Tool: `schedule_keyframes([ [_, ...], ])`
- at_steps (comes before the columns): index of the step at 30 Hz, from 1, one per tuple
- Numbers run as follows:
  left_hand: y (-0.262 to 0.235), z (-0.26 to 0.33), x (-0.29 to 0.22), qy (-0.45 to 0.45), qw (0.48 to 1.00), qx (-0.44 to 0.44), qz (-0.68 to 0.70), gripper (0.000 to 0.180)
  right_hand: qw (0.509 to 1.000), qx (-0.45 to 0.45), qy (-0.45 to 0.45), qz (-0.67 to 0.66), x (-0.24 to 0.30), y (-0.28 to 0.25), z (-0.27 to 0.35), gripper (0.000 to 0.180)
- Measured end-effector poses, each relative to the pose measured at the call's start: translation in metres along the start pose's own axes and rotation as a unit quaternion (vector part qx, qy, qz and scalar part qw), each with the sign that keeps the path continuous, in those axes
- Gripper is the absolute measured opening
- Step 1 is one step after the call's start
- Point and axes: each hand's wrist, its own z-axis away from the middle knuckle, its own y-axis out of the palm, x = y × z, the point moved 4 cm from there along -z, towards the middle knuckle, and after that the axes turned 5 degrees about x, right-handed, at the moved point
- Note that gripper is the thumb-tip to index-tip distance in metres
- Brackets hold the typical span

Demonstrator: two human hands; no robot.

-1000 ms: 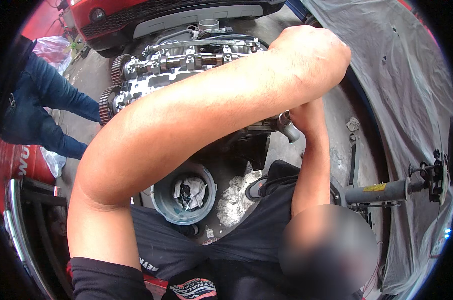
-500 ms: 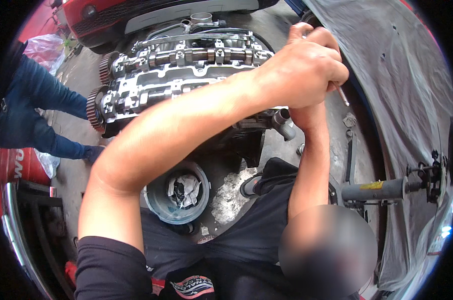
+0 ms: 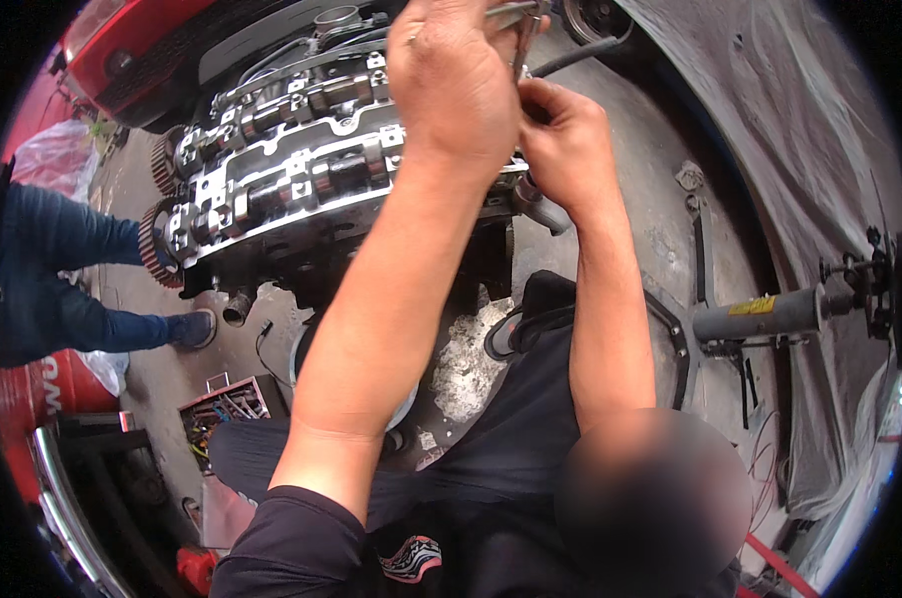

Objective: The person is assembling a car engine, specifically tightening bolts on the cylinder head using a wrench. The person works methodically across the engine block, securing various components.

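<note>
My left hand [image 3: 453, 95] is raised over the right part of an engine, its fingers closed around a slim metal tool [image 3: 513, 14]. The tool shows two thin bars that meet near the top edge; its full shape is hidden. Just to the right and lower, my right hand [image 3: 568, 145] has thumb and fingers pinched together beside the lower end of one bar. What sits in that pinch cannot be made out. The engine's open cylinder head [image 3: 311, 177] shows camshafts, with a toothed gear [image 3: 156, 237] at its left end.
A person in jeans [image 3: 67, 254] stands at the left by a red drum [image 3: 77, 384]. A toolbox [image 3: 234, 404] is on the floor near my left leg. Rightward are a grey cylindrical jack [image 3: 755, 317] and plastic sheeting [image 3: 799, 159]. Behind the engine is a red car [image 3: 112, 55].
My left hand has moved left and up, away from crossing over my right hand. My right hand now shows beside it. The view has shifted, bringing the toolbox into sight.
</note>
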Motion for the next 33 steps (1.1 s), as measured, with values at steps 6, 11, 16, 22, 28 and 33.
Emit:
schedule_keyframes([
  [6, -0.027, -0.046, 0.005, -0.262, 0.930, 0.213, 0.144, 0.053, 1.000, 0.022, -0.001, 0.007, 0.009, 0.001, 0.005, 0.025],
  [11, -0.024, -0.043, 0.022, -0.233, 0.968, -0.067, 0.071, 0.045, 0.999, 0.010, 0.025, 0.022, 0.002, 0.002, 0.001, 0.027],
  [16, -0.001, -0.001, 0.010, 0.119, 0.975, -0.187, -0.002, 0.014, 1.000, 0.003, -0.003, 0.027, 0.009, 0.003, 0.003, 0.027],
  [22, 0.006, -0.043, 0.017, -0.261, 0.959, 0.002, -0.107, 0.028, 1.000, 0.014, 0.010, 0.024, 0.008, 0.001, 0.008, 0.020],
  [28, 0.010, -0.065, 0.018, -0.460, 0.846, 0.165, -0.214, 0.028, 1.000, 0.029, -0.003, 0.009, 0.014, 0.006, 0.008, 0.021],
  [33, 0.010, -0.060, -0.035, -0.295, 0.920, -0.002, -0.260, 0.021, 0.994, 0.015, -0.110, 0.003, 0.052, 0.028, -0.004, 0.021],
])
